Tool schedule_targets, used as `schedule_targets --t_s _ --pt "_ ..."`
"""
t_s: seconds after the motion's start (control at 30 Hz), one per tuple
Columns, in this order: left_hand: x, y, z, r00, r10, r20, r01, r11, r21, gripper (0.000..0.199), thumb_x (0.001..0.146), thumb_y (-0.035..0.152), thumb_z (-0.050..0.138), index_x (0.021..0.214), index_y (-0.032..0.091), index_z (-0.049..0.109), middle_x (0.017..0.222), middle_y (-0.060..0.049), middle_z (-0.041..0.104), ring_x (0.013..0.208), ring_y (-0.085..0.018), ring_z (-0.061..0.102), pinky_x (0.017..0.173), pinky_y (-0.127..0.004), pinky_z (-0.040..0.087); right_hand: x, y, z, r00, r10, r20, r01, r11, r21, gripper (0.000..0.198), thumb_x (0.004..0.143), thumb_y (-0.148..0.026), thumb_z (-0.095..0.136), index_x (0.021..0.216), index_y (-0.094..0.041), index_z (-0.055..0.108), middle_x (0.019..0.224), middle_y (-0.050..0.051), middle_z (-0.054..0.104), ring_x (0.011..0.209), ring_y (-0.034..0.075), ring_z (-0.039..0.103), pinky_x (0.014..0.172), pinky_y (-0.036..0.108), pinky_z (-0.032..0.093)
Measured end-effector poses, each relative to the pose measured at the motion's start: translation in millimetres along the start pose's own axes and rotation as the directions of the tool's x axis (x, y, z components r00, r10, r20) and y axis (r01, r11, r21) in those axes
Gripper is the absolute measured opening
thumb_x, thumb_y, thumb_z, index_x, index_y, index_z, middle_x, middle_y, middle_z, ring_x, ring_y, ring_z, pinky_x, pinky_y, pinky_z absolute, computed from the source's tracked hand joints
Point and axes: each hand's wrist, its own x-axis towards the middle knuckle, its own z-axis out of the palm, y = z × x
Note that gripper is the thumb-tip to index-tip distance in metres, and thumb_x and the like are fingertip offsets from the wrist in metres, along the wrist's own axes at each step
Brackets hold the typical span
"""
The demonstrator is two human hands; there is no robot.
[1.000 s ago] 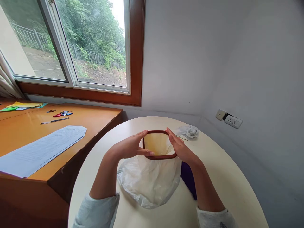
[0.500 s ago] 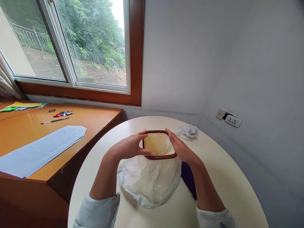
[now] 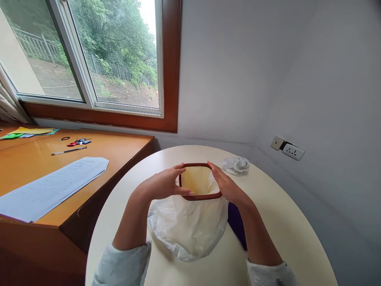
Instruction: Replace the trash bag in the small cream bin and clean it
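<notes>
A small trash bin (image 3: 195, 180) with a brown rim (image 3: 205, 197) stands on the round table, lined with a thin white plastic bag (image 3: 187, 230). The bag hangs over the outside and spreads toward me, hiding most of the bin's wall. My left hand (image 3: 165, 183) grips the rim's left side, its thumb along the near edge and its fingers at the far left corner. On the opposite side, my right hand (image 3: 228, 184) presses round the rim with fingers at the far right corner; its thumb is hidden. A dark purple cloth-like thing (image 3: 236, 224) lies partly behind my right forearm.
A crumpled roll of white plastic bags (image 3: 238, 165) lies at the back right of the round table (image 3: 285, 234). On the wooden desk (image 3: 127, 149) at left are papers (image 3: 56, 186), a pen (image 3: 69, 151) and keys (image 3: 79, 142). A wall socket (image 3: 293, 151) is at right.
Almost nothing differs. Both hands keep the same hold on the rim, and the view has shifted very slightly.
</notes>
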Motion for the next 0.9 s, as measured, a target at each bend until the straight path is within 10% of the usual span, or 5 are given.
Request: schedule_targets --t_s 0.67,0.9 --pt "0 -5 1 0.999 0.037 -0.006 -0.037 0.999 -0.009 0.083 0.066 0.069 0.053 0.135 0.025 0.037 0.149 -0.007 0.018 0.126 -0.028 0.041 0.096 -0.032 0.039 -2 -4 0 0.998 -0.04 -0.047 0.034 0.992 -0.122 0.055 0.09 -0.056 0.02 0.136 -0.03 0.036 0.144 -0.002 0.032 0.135 0.018 0.023 0.112 0.044 0.001" --pt "-5 0 -5 0.983 0.015 -0.182 -0.003 0.998 0.061 0.069 0.072 0.067 0.046 0.127 0.027 0.046 0.126 -0.008 0.055 0.116 -0.028 0.051 0.089 -0.036 0.044 -22 -39 -10 0.983 -0.184 -0.003 0.18 0.965 -0.192 0.044 0.092 -0.048 0.027 0.116 -0.028 0.058 0.132 0.0 0.05 0.127 0.02 0.038 0.111 0.047 0.001"
